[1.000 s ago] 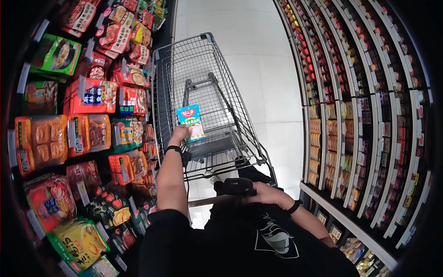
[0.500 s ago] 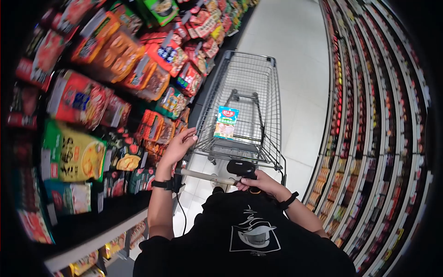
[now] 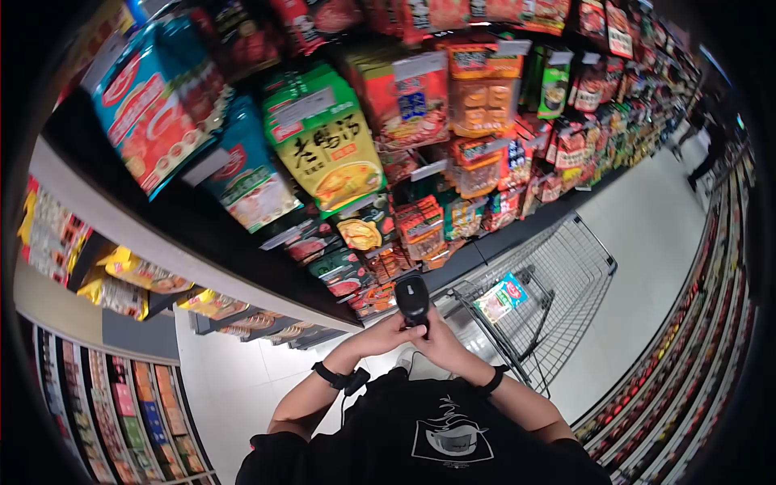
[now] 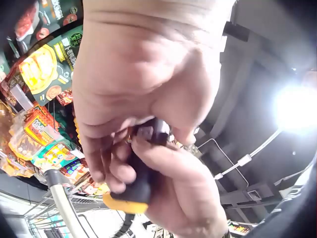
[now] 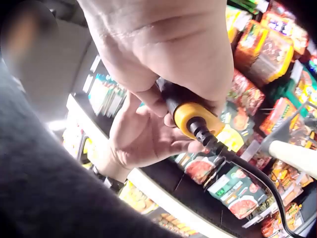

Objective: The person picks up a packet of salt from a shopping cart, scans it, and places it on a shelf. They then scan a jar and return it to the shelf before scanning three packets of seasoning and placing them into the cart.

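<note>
A black handheld scanner with a yellow base and a cord stands up in front of my body. My right hand grips its handle, the thumb lying across the black body in the left wrist view. My left hand meets it from the other side. In the right wrist view, the left palm faces the handle, with its fingers relaxed beside it. A blue and white food packet lies in the wire shopping cart, ahead and to the right.
Shelves on the left hold hanging packets, among them a green and yellow one. The shelf edge runs close to my left hand. Pale floor shows at lower left. Rows of jars line the right side. The cart's handle bar is near the hands.
My left hand has moved from the packet in the cart to beside the scanner. The view has swung left, so the cart now sits further right. The right hand keeps its grip.
</note>
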Motion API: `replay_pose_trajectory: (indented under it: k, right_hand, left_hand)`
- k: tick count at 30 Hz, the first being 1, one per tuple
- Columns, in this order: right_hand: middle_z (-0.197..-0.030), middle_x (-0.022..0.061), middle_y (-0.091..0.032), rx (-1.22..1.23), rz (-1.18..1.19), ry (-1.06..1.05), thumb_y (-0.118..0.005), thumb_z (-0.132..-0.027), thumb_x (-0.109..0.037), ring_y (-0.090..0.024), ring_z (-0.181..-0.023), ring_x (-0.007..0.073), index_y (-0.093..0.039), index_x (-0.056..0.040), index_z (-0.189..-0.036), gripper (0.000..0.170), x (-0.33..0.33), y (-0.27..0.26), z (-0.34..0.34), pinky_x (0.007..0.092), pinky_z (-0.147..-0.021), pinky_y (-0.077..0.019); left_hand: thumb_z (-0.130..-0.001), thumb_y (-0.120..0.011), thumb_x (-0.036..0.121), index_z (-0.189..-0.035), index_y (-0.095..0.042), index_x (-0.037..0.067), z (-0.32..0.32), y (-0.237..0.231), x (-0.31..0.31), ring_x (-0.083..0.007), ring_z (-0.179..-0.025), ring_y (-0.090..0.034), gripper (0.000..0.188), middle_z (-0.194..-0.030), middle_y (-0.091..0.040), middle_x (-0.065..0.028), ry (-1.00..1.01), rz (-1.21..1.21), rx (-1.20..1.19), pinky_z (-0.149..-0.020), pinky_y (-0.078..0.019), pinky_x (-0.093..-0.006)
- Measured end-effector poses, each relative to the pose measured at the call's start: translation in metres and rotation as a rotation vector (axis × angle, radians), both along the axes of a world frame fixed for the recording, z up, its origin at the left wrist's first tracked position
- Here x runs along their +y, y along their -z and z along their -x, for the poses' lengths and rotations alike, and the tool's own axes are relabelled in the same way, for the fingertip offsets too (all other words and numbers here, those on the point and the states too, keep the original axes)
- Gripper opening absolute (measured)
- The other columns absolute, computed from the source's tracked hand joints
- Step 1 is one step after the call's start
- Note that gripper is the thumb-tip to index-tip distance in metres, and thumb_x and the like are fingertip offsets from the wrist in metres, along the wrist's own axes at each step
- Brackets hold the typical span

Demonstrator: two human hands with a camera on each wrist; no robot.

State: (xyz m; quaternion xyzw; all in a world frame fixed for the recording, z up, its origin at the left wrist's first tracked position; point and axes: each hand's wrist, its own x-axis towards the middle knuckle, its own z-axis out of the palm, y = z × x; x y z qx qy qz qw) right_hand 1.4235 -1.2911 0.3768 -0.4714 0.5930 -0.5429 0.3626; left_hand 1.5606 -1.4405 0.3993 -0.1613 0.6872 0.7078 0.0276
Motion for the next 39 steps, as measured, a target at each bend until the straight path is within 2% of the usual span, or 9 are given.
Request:
replay_pose_trajectory:
  k: [3,7,9,13,15,19,21,26,39]
  right_hand:
    - [-0.124,0.0338,-0.067,0.385,-0.091,-0.180,-0.065,-0.105,-0.018,-0.068,-0.116,0.0519,-0.049,0.0038,-0.145,0.048,-0.034,-0.009,-0.030,0.0558,-0.096,-0.0564]
    - [-0.121,0.0374,-0.068,0.427,-0.148,-0.431,-0.065,-0.107,-0.027,-0.067,-0.117,0.0534,-0.051,0.0053,-0.143,0.050,-0.063,-0.013,-0.056,0.0561,-0.099,-0.0556]
    - [-0.121,0.0314,-0.073,0.452,-0.196,-0.578,-0.066,-0.107,-0.031,-0.071,-0.114,0.0494,-0.051,0.0030,-0.149,0.056,-0.073,-0.028,-0.059,0.0531,-0.097,-0.0572]
    - [-0.115,0.0207,-0.080,0.609,-0.268,-0.717,-0.070,-0.105,-0.033,-0.077,-0.102,0.0414,-0.066,-0.0024,-0.142,0.048,-0.110,-0.099,-0.049,0.0487,-0.090,-0.0598]
    - [-0.117,0.0185,-0.080,0.496,-0.027,-0.611,-0.071,-0.105,-0.032,-0.078,-0.101,0.0387,-0.072,-0.0027,-0.134,0.042,-0.146,-0.077,-0.031,0.0457,-0.088,-0.0604]
    - [-0.108,0.0093,-0.079,0.342,0.016,-0.362,-0.074,-0.106,-0.027,-0.075,-0.089,0.0172,-0.076,-0.0016,-0.126,0.032,-0.204,-0.196,-0.024,0.0329,-0.081,-0.0602]
    - [-0.105,0.0067,-0.077,0.297,0.276,-0.268,-0.075,-0.106,-0.026,-0.071,-0.088,0.0117,-0.074,-0.0014,-0.131,0.035,-0.241,-0.222,-0.018,0.0287,-0.082,-0.0585]
    - [-0.103,0.0069,-0.076,0.220,0.603,-0.026,-0.077,-0.105,-0.027,-0.071,-0.093,0.0124,-0.070,0.0010,-0.132,0.040,-0.301,-0.298,-0.032,0.0284,-0.084,-0.0574]
    - [-0.098,0.0065,-0.078,0.083,0.529,-0.051,-0.079,-0.105,-0.037,-0.068,-0.084,0.0065,-0.068,0.0052,-0.128,0.049,-0.336,-0.343,-0.078,0.0251,-0.070,-0.0550]
  left_hand:
    - [-0.115,-0.062,0.038,-0.152,-0.057,-0.001,-0.030,0.005,0.010,-0.0208,-0.136,-0.062,0.054,-0.148,-0.067,-0.0133,-0.343,-0.099,0.078,-0.117,-0.0483,-0.0392]
    - [-0.115,-0.064,0.031,-0.147,-0.064,0.000,-0.077,-0.001,0.009,-0.0185,-0.131,-0.065,0.045,-0.141,-0.072,-0.0098,-0.630,-0.162,0.100,-0.113,-0.0511,-0.0364]
    - [-0.114,-0.065,0.030,-0.145,-0.065,0.000,-0.104,0.001,0.011,-0.0174,-0.128,-0.066,0.042,-0.136,-0.073,-0.0079,-0.717,-0.173,0.102,-0.111,-0.0525,-0.0358]
    - [-0.109,-0.067,0.016,-0.134,-0.066,0.000,-0.159,0.020,0.018,-0.0131,-0.087,-0.069,0.030,-0.094,-0.070,-0.0022,-1.009,-0.226,0.111,-0.085,-0.0571,-0.0314]
    - [-0.106,-0.067,0.013,-0.131,-0.067,0.000,-0.187,0.025,0.020,-0.0123,-0.070,-0.065,0.029,-0.082,-0.066,-0.0016,-1.112,-0.250,0.079,-0.074,-0.0570,-0.0314]
    - [-0.102,-0.075,0.019,-0.119,-0.070,0.000,-0.229,0.026,0.025,-0.0114,-0.061,-0.058,0.026,-0.073,-0.061,0.0004,-1.223,-0.180,-0.068,-0.064,-0.0539,-0.0311]
    - [-0.101,-0.078,0.021,-0.117,-0.070,0.000,-0.240,0.015,0.029,-0.0115,-0.061,-0.058,0.027,-0.074,-0.061,0.0001,-1.268,-0.175,-0.094,-0.063,-0.0526,-0.0308]
    - [-0.101,-0.078,0.020,-0.118,-0.069,-0.002,-0.264,0.017,0.029,-0.0116,-0.060,-0.057,0.029,-0.075,-0.061,-0.0002,-1.314,-0.171,-0.090,-0.062,-0.0522,-0.0302]
    - [-0.099,-0.082,0.023,-0.110,-0.068,0.003,-0.295,0.007,-0.002,-0.0107,-0.061,-0.059,0.026,-0.074,-0.062,0.0006,-1.267,-0.095,-0.160,-0.059,-0.0494,-0.0292]
